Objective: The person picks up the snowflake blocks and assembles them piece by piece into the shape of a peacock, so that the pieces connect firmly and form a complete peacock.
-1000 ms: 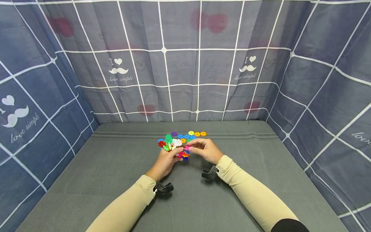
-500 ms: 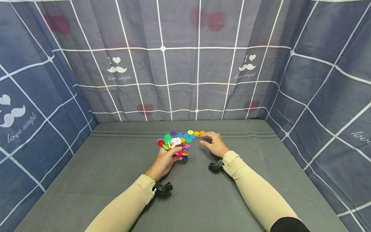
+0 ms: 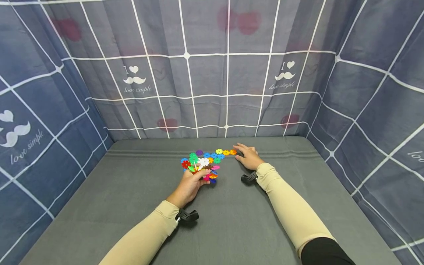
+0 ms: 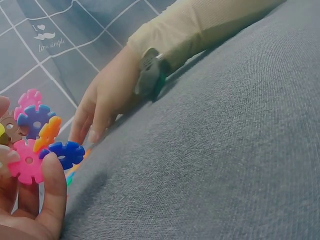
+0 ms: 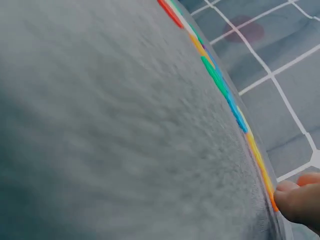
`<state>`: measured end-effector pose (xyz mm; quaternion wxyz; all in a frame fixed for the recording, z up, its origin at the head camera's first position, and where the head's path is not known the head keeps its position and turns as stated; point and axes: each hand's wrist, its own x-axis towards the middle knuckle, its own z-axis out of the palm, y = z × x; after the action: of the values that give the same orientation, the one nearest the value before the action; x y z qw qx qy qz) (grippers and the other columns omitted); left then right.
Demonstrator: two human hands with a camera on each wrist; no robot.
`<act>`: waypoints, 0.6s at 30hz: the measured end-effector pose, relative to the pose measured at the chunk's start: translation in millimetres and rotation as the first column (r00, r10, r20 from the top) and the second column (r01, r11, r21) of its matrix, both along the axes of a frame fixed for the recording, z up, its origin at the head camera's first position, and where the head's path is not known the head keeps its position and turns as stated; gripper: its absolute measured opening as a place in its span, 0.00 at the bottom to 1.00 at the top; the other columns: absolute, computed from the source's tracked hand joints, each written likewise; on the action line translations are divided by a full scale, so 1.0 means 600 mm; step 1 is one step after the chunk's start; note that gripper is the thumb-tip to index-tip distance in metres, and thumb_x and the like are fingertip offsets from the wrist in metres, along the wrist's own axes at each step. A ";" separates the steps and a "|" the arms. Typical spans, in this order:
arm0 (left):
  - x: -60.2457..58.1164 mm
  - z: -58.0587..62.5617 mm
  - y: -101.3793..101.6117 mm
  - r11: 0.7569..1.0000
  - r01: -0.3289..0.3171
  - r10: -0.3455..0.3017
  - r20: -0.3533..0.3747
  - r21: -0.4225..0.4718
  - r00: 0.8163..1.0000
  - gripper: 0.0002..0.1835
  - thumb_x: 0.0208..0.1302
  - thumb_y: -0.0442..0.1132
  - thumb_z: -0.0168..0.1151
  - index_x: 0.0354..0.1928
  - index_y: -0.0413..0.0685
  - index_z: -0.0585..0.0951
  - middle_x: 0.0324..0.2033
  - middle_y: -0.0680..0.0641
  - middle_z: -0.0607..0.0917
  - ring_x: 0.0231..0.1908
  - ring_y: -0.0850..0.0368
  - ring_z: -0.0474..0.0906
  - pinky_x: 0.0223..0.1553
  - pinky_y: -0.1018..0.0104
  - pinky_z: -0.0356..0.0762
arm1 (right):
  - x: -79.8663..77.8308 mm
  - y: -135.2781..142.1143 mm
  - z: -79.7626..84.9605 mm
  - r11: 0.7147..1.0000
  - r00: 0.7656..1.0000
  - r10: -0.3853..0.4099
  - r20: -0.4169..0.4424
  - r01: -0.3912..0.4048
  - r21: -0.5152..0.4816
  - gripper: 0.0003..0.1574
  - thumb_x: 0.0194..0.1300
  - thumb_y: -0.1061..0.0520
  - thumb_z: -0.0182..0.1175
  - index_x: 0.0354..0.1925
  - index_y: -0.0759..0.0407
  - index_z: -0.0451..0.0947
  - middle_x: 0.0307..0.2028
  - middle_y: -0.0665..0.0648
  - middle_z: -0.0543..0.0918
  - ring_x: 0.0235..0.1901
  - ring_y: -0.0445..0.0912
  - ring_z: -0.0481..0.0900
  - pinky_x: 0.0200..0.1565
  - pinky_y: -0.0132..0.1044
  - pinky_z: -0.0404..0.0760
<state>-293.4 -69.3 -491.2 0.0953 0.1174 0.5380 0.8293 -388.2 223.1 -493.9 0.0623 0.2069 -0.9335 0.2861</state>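
You have your left hand [image 3: 188, 186] closed round a cluster of slotted plastic flowers [image 4: 47, 135], the thumb on top and fingers underneath. That grip suits the shape: the parts stand at several angles, a pink flower [image 4: 24, 172] facing the wrist camera and a dark blue flower [image 4: 74, 152] tilted at its edge, so holding from below and above probably keeps the joints from twisting. Taking the cluster as reference, the loose pieces lie flat on the grey cloth [image 3: 126, 206] just beyond it. A red flower [image 3: 186, 165] and a green flower [image 3: 193, 159] are behind its left side, a white flower [image 3: 204, 162] directly behind it, and a purple flower [image 3: 199, 152] farther back. Blue flowers [image 3: 214, 156] run off behind its right side, followed by a yellow flower [image 3: 219, 151] and a short orange row. Spread flat, each colour can be picked out readily. Your right hand [image 3: 250, 159] is well to the right of the cluster, at the far end of that row, fingers loosely extended and thumb apart from forefinger, beside the end orange flower [image 3: 233, 152]. Contact there appears likely, but the right wrist view shows the fingertips only partly, so it is unconfirmed.
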 end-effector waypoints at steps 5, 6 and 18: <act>0.001 0.000 0.000 1.000 -0.001 0.001 0.001 -0.002 1.000 0.16 0.71 0.28 0.66 0.58 0.29 0.79 0.48 0.40 0.88 0.39 0.51 0.86 0.37 0.61 0.86 | -0.015 -0.002 -0.006 1.000 0.999 0.005 -0.043 -0.006 -0.014 0.20 0.77 0.60 0.63 0.64 0.57 0.84 0.69 0.57 0.77 0.67 0.63 0.69 0.62 0.66 0.61; 0.001 0.000 0.001 1.000 -0.004 0.004 0.002 0.001 1.000 0.16 0.71 0.28 0.66 0.57 0.30 0.79 0.47 0.40 0.88 0.38 0.51 0.86 0.37 0.60 0.86 | -0.015 -0.002 -0.008 0.999 0.998 0.006 -0.065 -0.009 -0.040 0.17 0.75 0.61 0.65 0.59 0.57 0.87 0.65 0.56 0.81 0.65 0.61 0.72 0.62 0.64 0.63; 0.003 0.003 -0.001 1.000 -0.030 0.030 0.025 -0.008 0.999 0.13 0.68 0.26 0.68 0.51 0.31 0.78 0.41 0.39 0.86 0.35 0.53 0.85 0.36 0.60 0.86 | 0.054 -0.034 0.016 0.902 0.986 0.169 -0.010 -0.159 -0.401 0.07 0.65 0.68 0.74 0.43 0.65 0.90 0.46 0.61 0.84 0.43 0.49 0.86 0.45 0.35 0.84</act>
<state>-291.5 -69.7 -489.6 0.0899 0.0985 0.5415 0.8300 -355.7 202.8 -484.5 0.0674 0.2639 -0.8354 0.4775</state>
